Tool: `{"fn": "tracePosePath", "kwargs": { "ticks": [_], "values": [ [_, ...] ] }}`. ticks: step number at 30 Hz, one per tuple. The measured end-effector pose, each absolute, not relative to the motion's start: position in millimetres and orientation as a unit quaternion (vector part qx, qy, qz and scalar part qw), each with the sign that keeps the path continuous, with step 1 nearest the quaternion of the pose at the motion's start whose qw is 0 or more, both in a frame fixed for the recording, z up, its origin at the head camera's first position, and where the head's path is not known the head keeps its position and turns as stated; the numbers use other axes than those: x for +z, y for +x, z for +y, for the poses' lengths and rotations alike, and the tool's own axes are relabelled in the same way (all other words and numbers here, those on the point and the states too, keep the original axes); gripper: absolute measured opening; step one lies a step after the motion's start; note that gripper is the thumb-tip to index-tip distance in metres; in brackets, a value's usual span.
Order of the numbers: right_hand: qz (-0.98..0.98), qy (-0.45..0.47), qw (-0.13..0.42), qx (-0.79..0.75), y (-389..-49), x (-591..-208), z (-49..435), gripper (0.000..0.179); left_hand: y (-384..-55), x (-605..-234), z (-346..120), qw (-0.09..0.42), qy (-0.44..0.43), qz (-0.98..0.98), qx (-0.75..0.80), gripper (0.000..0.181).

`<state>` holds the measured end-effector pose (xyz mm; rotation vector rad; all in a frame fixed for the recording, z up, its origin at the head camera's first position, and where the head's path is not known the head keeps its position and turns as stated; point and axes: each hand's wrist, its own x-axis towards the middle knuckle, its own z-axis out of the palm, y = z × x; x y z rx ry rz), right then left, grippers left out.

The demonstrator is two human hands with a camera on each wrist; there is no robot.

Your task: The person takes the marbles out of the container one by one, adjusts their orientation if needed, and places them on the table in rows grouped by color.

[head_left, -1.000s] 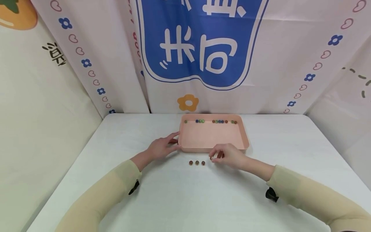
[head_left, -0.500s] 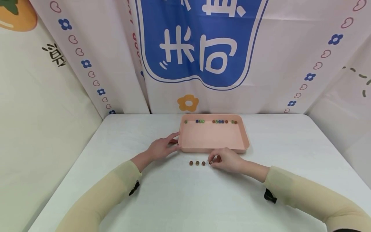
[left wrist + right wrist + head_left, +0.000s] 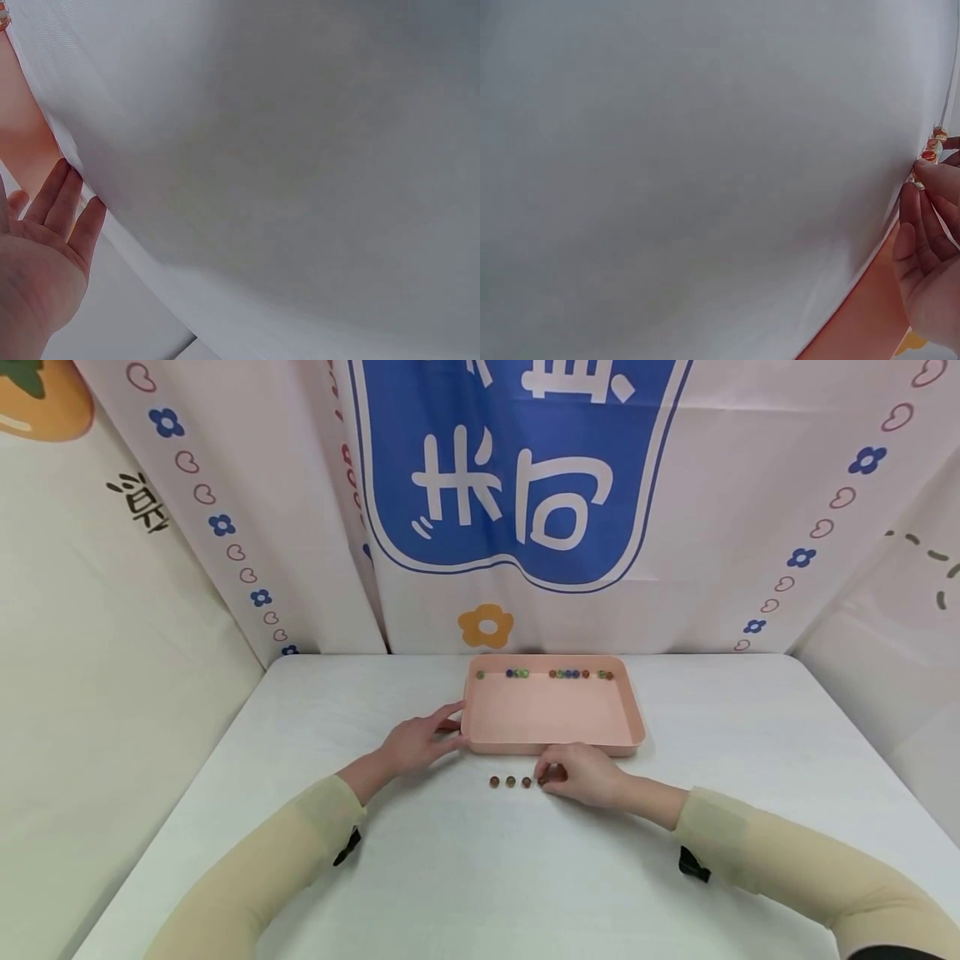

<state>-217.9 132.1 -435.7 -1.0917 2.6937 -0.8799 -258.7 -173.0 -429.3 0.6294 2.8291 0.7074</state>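
Note:
A pink rectangular tray (image 3: 551,749) lies on the white table with several green, blue and reddish-brown marbles (image 3: 564,674) along its far side. My left hand (image 3: 415,744) rests with extended fingers against the tray's left wall; the left wrist view shows those fingertips (image 3: 96,210) at its side. In front of the tray, three brownish marbles (image 3: 510,782) sit in a short row. At the row's right end my right hand (image 3: 583,775) pinches another reddish-brown marble (image 3: 542,782) between thumb and fingers, low at the table. The right wrist view shows this marble (image 3: 919,184) at the fingertips.
A white curtain with a blue printed panel (image 3: 517,510) hangs right behind the table's far edge. Pale cloth walls (image 3: 105,652) close off both sides. The white tabletop (image 3: 510,885) stretches toward the person and to either side of the tray.
My right hand has come down and slightly left with its marble, to the right end of the row. The left hand and the tray have stayed where they were.

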Motion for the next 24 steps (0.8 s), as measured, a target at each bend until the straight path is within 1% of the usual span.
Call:
{"fn": "tracePosePath", "kwargs": {
  "ticks": [7,11,15,19,24],
  "values": [
    [0.895,-0.346,0.059,-0.274,-216.8,-432.3,132.8,0.017,-258.3,-428.1,-171.9,0.089,0.202,0.946,0.236,0.070],
    [0.902,-0.336,0.048,-0.266,-211.6,-423.5,137.8,0.020,-258.4,-427.9,-171.6,0.089,0.201,0.947,0.233,0.070],
    [0.895,-0.347,0.033,-0.279,-208.9,-411.1,145.6,0.020,-257.8,-427.1,-171.7,0.086,0.203,0.947,0.232,0.069],
    [0.888,-0.351,0.021,-0.297,-215.3,-400.9,153.6,0.019,-257.6,-427.2,-172.1,0.082,0.206,0.947,0.231,0.069],
    [0.887,-0.342,0.008,-0.310,-231.3,-388.5,160.5,0.019,-257.8,-427.7,-172.0,0.082,0.206,0.947,0.234,0.070]
  ]
}}
